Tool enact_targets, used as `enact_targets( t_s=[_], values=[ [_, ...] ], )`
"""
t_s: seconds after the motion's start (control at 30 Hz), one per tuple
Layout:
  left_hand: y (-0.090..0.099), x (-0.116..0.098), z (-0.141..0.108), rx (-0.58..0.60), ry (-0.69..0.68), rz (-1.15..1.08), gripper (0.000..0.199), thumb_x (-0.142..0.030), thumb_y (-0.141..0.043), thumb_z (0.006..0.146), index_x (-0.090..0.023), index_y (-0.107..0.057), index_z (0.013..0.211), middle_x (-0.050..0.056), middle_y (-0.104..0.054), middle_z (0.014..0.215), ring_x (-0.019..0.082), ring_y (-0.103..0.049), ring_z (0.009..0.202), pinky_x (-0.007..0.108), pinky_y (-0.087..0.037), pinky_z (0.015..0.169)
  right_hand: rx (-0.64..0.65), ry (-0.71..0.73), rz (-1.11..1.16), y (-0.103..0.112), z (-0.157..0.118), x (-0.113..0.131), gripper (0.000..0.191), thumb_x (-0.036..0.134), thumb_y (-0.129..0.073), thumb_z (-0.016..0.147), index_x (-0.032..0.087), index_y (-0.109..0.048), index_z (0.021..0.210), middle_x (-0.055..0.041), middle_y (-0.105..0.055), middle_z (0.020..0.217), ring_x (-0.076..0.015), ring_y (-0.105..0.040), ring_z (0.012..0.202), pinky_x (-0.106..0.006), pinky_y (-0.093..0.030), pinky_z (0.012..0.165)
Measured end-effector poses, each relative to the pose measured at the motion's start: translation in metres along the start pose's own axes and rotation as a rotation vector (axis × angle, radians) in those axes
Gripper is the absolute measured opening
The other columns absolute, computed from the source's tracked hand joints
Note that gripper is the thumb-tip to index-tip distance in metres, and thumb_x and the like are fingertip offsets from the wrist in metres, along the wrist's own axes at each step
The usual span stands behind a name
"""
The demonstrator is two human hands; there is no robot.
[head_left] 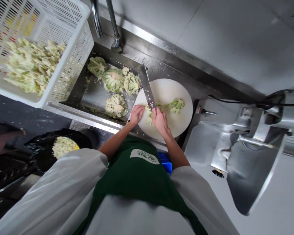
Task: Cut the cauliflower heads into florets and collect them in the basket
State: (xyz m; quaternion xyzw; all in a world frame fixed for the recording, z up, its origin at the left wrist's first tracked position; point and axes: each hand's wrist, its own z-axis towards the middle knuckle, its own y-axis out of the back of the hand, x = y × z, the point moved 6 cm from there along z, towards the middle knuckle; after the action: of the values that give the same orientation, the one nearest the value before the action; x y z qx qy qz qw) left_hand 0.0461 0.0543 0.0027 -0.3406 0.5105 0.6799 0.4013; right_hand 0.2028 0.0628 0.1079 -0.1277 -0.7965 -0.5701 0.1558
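My right hand [160, 120] grips the handle of a cleaver [147, 86], whose broad blade points away from me, over the left part of a round white cutting board [181, 122]. Close beside it, my left hand [137, 114] is closed at the board's left edge, its fingertips on a small pale cauliflower piece partly hidden by fingers and blade. Small cut cauliflower bits [150, 120] lie under and beside the blade. A leafy green cauliflower stem piece [176, 105] rests on the board, right of the cleaver.
Several cauliflower heads [116, 106] lie in the steel sink [93, 98] on the left. A white perforated basket [80, 55] holds many cut florets [35, 67]. Faucet [116, 44] behind; steel slicing machine [254, 156] at right. Lower left, a black bag-lined bin [84, 137] contains pale scraps.
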Motion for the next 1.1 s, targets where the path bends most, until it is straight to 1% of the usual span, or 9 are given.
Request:
enact_targets(
  t_s=[0.13, 0.37, 0.57, 0.67, 0.73, 0.83, 0.93, 1.03, 1.1],
  values=[
    [0.001, -0.002, 0.001, 0.012, 0.003, 0.013, 0.034, -0.043, -0.052, 0.104, -0.017, -0.074, 0.101, 0.012, -0.071, 0.103, 0.022, -0.066, 0.101, 0.039, -0.054, 0.096, -0.01, 0.002, 0.066, -0.003, 0.004, -0.007, 0.039, 0.04, -0.03, 0.106, 0.016, -0.059, 0.111, -0.015, -0.074, 0.092, -0.0261, -0.068, 0.078, -0.034, -0.047, 0.074],
    [0.001, -0.003, 0.001, 0.016, 0.002, 0.019, 0.036, -0.043, -0.049, 0.105, -0.018, -0.073, 0.102, 0.013, -0.072, 0.102, 0.022, -0.067, 0.102, 0.039, -0.055, 0.095, -0.058, 0.013, 0.148, -0.004, 0.001, -0.015, 0.041, 0.045, -0.031, 0.104, 0.017, -0.06, 0.109, -0.0133, -0.072, 0.088, -0.0253, -0.066, 0.077, -0.034, -0.047, 0.073],
    [0.0, -0.004, 0.001, 0.016, -0.045, -0.016, 0.033, -0.041, -0.05, 0.104, -0.018, -0.073, 0.102, 0.012, -0.072, 0.1, 0.022, -0.066, 0.1, 0.04, -0.055, 0.094, -0.017, 0.0, 0.127, -0.014, 0.006, -0.016, 0.04, 0.043, -0.03, 0.104, 0.017, -0.061, 0.108, -0.0146, -0.073, 0.092, -0.026, -0.066, 0.079, -0.035, -0.047, 0.075],
    [0.0, -0.005, 0.0, 0.027, -0.074, -0.026, 0.033, -0.041, -0.049, 0.105, -0.018, -0.072, 0.101, 0.012, -0.072, 0.1, 0.022, -0.066, 0.099, 0.04, -0.055, 0.094, 0.011, -0.002, 0.104, -0.022, 0.011, -0.01, 0.04, 0.041, -0.029, 0.105, 0.016, -0.06, 0.109, -0.0153, -0.073, 0.094, -0.0267, -0.066, 0.081, -0.036, -0.047, 0.076],
    [0.0, -0.004, -0.001, 0.029, -0.07, -0.027, 0.034, -0.042, -0.049, 0.105, -0.018, -0.073, 0.102, 0.012, -0.072, 0.101, 0.022, -0.066, 0.1, 0.041, -0.055, 0.094, 0.03, -0.012, 0.079, -0.027, 0.014, -0.005, 0.04, 0.039, -0.028, 0.106, 0.015, -0.06, 0.111, -0.0166, -0.073, 0.095, -0.0272, -0.066, 0.083, -0.036, -0.047, 0.077],
    [0.0, 0.0, -0.003, 0.01, -0.057, -0.012, 0.034, -0.042, -0.049, 0.105, -0.018, -0.073, 0.103, 0.013, -0.072, 0.103, 0.022, -0.066, 0.102, 0.041, -0.055, 0.094, 0.071, -0.042, 0.041, -0.036, 0.02, 0.003, 0.039, 0.035, -0.029, 0.107, 0.012, -0.06, 0.113, -0.0178, -0.072, 0.097, -0.0274, -0.068, 0.086, -0.036, -0.047, 0.079],
    [0.0, 0.005, -0.003, 0.006, -0.049, -0.016, 0.036, -0.042, -0.047, 0.105, -0.018, -0.074, 0.105, 0.013, -0.071, 0.105, 0.022, -0.065, 0.104, 0.041, -0.055, 0.096, 0.077, -0.068, 0.023, -0.041, 0.03, 0.01, 0.037, 0.033, -0.031, 0.107, 0.011, -0.061, 0.113, -0.0179, -0.072, 0.098, -0.0271, -0.069, 0.088, -0.035, -0.048, 0.081],
    [-0.001, 0.009, -0.002, 0.053, -0.028, -0.021, 0.038, -0.044, -0.046, 0.105, -0.018, -0.074, 0.105, 0.014, -0.07, 0.105, 0.023, -0.064, 0.105, 0.042, -0.054, 0.098, 0.064, -0.054, 0.046, -0.04, 0.045, 0.011, 0.032, 0.03, -0.035, 0.106, 0.012, -0.062, 0.109, -0.0179, -0.072, 0.099, -0.0272, -0.068, 0.091, -0.035, -0.048, 0.082],
    [0.001, 0.009, 0.0, 0.092, -0.008, -0.002, 0.04, -0.045, -0.045, 0.105, -0.018, -0.074, 0.105, 0.013, -0.07, 0.104, 0.023, -0.064, 0.105, 0.042, -0.053, 0.099, 0.065, -0.038, 0.1, -0.036, 0.054, 0.005, 0.03, 0.031, -0.038, 0.104, 0.014, -0.063, 0.104, -0.0161, -0.072, 0.097, -0.0261, -0.068, 0.089, -0.034, -0.049, 0.081]
  ],
)
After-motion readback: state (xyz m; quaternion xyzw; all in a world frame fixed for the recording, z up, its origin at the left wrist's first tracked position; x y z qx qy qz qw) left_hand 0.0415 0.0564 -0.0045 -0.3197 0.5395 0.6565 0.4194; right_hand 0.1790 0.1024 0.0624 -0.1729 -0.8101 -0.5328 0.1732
